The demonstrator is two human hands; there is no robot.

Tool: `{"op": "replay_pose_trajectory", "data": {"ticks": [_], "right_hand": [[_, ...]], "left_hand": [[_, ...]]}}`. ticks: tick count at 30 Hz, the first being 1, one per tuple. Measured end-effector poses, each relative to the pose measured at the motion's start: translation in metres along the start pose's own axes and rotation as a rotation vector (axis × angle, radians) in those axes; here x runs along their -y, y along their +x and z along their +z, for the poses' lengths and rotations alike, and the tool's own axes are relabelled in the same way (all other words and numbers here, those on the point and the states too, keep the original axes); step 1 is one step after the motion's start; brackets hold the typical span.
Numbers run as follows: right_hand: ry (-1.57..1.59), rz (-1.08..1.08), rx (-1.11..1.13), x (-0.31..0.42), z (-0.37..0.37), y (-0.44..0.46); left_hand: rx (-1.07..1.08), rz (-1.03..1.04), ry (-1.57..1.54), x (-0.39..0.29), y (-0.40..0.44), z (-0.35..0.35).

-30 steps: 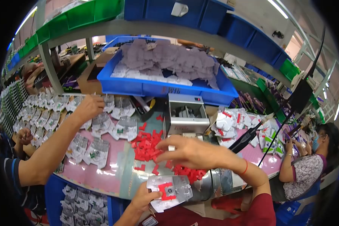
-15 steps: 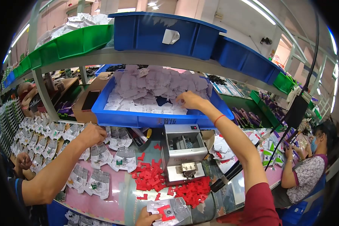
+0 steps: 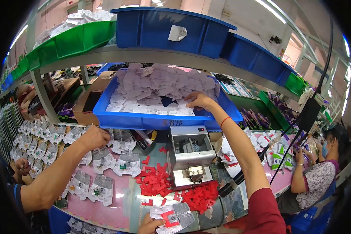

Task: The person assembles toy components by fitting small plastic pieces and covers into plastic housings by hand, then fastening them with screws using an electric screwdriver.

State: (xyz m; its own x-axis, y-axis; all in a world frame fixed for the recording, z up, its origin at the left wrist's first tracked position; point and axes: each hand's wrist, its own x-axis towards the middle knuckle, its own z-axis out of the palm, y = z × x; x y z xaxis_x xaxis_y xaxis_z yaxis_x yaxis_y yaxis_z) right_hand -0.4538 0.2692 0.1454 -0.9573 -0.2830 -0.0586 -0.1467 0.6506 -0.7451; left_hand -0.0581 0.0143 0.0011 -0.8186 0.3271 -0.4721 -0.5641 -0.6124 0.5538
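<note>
My left hand [image 3: 149, 224], low in the view, grips a white and clear plastic housing [image 3: 183, 217] with a red piece [image 3: 170, 218] on its face. Reaching into the blue tray [image 3: 144, 120], my right hand [image 3: 200, 100] has its fingers at the edge of the pile of pale flat parts [image 3: 163, 82]. The fingertips are bent over a white part; a firm hold cannot be made out. Red pieces [image 3: 154, 180] are heaped on the table, with another heap [image 3: 201, 197] in front of the metal machine [image 3: 191, 156].
At the left, a co-worker's arm [image 3: 62, 167] extends over rows of white housings [image 3: 101, 189]. A masked person [image 3: 316, 175] sits at the right. A shelf with blue bins [image 3: 163, 33] crosses above the tray. A black rod [image 3: 232, 185] stands right of the machine.
My right hand has gone from above the red pieces up into the blue tray. My left hand still holds the housing, now lower in view. The view has tilted up.
</note>
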Motion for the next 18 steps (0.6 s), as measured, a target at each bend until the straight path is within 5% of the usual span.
{"op": "replay_pose_trajectory", "data": {"ticks": [11,18], "right_hand": [[0.179,-0.269,-0.379,0.025,-0.037,-0.04],[0.534,-0.363,-0.035,0.096,0.004,-0.111]], "left_hand": [[0.046,0.069,0.083,0.005,-0.004,-0.003],[0.171,-0.017,0.089,0.013,-0.021,0.017]]}}
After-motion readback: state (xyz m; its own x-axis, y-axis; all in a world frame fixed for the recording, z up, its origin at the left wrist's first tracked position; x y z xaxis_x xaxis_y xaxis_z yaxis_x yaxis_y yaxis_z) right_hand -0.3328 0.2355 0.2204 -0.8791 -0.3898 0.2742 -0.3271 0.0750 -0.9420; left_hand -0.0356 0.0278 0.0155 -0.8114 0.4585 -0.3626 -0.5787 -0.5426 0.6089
